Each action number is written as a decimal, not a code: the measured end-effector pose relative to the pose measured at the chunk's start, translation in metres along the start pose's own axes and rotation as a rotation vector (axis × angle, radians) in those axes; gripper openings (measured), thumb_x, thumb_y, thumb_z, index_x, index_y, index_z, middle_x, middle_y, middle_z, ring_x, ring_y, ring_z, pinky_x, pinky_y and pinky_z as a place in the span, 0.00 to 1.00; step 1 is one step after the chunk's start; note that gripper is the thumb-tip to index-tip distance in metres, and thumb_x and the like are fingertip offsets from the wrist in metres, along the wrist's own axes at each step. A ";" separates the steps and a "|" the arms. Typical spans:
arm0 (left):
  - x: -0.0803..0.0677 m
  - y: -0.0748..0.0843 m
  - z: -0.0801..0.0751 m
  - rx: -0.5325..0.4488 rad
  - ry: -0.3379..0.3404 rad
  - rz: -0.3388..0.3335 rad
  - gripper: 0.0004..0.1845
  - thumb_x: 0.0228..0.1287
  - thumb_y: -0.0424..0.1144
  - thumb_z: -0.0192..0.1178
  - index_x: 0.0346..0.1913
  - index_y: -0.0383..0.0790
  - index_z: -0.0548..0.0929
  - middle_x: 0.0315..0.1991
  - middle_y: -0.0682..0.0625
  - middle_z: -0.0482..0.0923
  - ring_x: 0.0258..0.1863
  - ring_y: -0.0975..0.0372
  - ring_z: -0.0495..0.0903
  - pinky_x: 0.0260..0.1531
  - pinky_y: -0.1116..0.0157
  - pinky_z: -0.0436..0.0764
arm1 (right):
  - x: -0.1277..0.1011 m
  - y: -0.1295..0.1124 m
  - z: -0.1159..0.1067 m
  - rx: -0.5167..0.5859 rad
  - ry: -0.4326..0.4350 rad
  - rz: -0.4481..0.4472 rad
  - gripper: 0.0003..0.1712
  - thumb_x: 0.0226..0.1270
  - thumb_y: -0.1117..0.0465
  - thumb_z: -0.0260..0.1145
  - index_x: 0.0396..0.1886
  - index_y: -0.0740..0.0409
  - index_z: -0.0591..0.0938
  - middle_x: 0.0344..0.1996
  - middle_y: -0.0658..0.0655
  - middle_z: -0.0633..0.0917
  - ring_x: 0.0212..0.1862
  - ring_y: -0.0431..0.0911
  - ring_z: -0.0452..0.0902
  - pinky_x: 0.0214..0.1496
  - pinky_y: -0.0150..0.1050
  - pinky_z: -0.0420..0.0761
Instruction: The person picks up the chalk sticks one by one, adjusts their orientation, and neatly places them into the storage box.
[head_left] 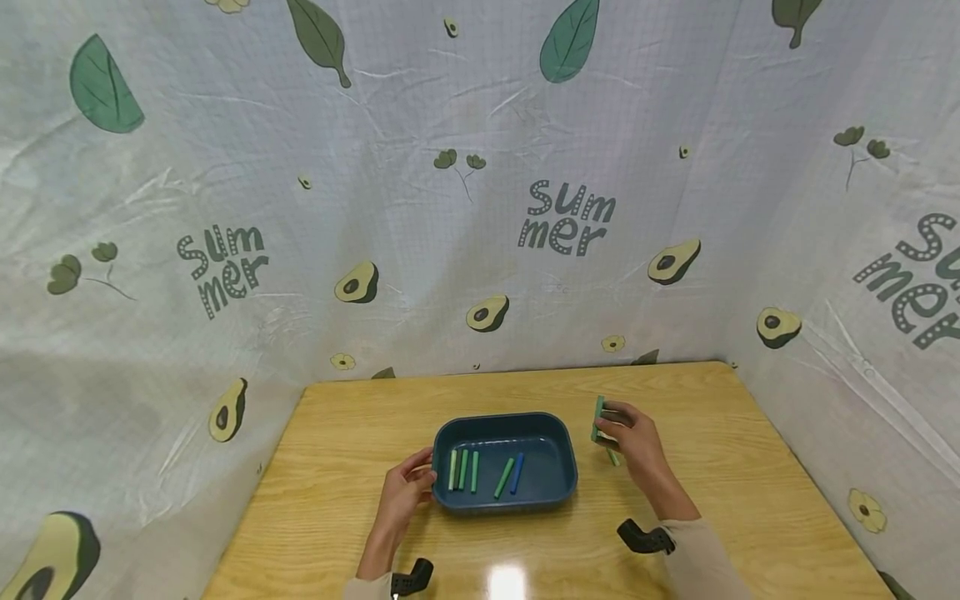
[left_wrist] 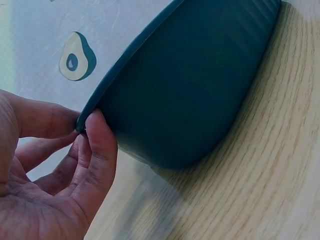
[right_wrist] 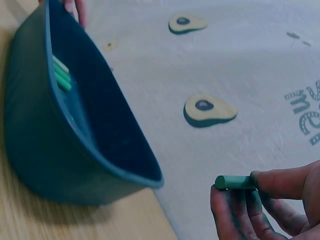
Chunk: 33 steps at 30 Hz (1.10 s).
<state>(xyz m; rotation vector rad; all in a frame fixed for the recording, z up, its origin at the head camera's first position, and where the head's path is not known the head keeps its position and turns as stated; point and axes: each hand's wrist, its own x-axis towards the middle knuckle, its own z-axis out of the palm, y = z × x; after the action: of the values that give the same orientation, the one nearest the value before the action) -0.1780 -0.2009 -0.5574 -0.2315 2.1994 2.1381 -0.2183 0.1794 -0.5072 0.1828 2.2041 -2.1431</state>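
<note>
A dark blue plastic bin (head_left: 540,498) stands on the table, and my left hand (head_left: 401,497) pinches its left rim between thumb and fingers. Inside, pale and green chalk sticks (head_left: 474,472) lie side by side at the left. A green chalk stick (head_left: 504,478) and a blue chalk stick (head_left: 517,473) lie slanted near the middle. Right of the bin, my right hand (head_left: 637,442) holds up a green chalk stick (right_wrist: 235,182) between thumb and fingertips, which look smudged with green. Under that hand, another light green chalk stick (head_left: 612,457) lies on the table, partly hidden.
The wooden table (head_left: 360,417) reaches back to a hanging white sheet (head_left: 420,250) printed with avocados, leaves and lettering. The sheet also borders the left and right sides. Each wrist carries a black camera mount (head_left: 645,537).
</note>
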 end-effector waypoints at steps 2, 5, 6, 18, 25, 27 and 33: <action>0.000 0.001 0.000 0.004 0.001 0.003 0.25 0.67 0.26 0.55 0.67 0.31 0.72 0.59 0.33 0.73 0.44 0.57 0.80 0.32 0.61 0.83 | 0.000 -0.002 0.004 0.026 -0.020 0.003 0.28 0.72 0.66 0.59 0.69 0.67 0.66 0.56 0.67 0.76 0.43 0.37 0.81 0.51 0.40 0.84; 0.000 0.002 0.000 0.009 0.001 0.005 0.25 0.67 0.26 0.55 0.67 0.31 0.72 0.59 0.33 0.73 0.44 0.57 0.80 0.32 0.60 0.84 | 0.001 -0.005 0.009 0.056 -0.049 0.017 0.29 0.72 0.67 0.58 0.70 0.67 0.65 0.54 0.62 0.77 0.43 0.38 0.80 0.51 0.41 0.84; 0.000 0.002 0.000 0.007 0.002 0.002 0.25 0.67 0.26 0.55 0.67 0.32 0.72 0.59 0.34 0.73 0.44 0.58 0.80 0.32 0.60 0.84 | 0.001 -0.005 0.011 0.066 -0.053 0.026 0.28 0.72 0.67 0.58 0.70 0.65 0.65 0.53 0.61 0.77 0.43 0.38 0.81 0.51 0.41 0.84; 0.000 0.002 0.000 0.004 0.007 0.001 0.25 0.67 0.26 0.55 0.67 0.32 0.72 0.59 0.34 0.73 0.46 0.55 0.80 0.32 0.61 0.84 | 0.003 -0.011 0.034 0.054 -0.142 0.040 0.29 0.70 0.66 0.60 0.69 0.63 0.67 0.54 0.64 0.78 0.45 0.44 0.82 0.55 0.49 0.82; 0.000 0.001 0.000 0.008 0.002 0.003 0.25 0.67 0.25 0.55 0.67 0.31 0.72 0.59 0.33 0.73 0.45 0.56 0.80 0.33 0.59 0.84 | 0.001 -0.010 0.052 0.029 -0.146 0.054 0.26 0.69 0.68 0.61 0.66 0.63 0.71 0.53 0.66 0.80 0.45 0.47 0.82 0.52 0.51 0.84; 0.000 0.001 -0.001 0.009 0.004 0.000 0.25 0.67 0.26 0.55 0.67 0.31 0.72 0.59 0.34 0.73 0.45 0.57 0.79 0.33 0.59 0.84 | 0.000 -0.009 0.056 0.026 -0.151 0.055 0.25 0.69 0.68 0.61 0.65 0.63 0.71 0.52 0.66 0.80 0.44 0.47 0.83 0.49 0.49 0.85; -0.002 0.003 0.000 0.003 0.002 -0.011 0.25 0.67 0.26 0.55 0.67 0.32 0.72 0.60 0.34 0.72 0.46 0.57 0.79 0.33 0.60 0.84 | -0.002 -0.009 0.068 0.035 -0.169 0.059 0.26 0.68 0.69 0.61 0.66 0.64 0.71 0.53 0.67 0.80 0.44 0.47 0.83 0.48 0.51 0.85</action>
<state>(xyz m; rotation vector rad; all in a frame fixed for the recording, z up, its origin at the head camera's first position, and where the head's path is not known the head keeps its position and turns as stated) -0.1766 -0.2009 -0.5546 -0.2450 2.1972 2.1301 -0.2201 0.1109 -0.5003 0.0644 2.0444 -2.0838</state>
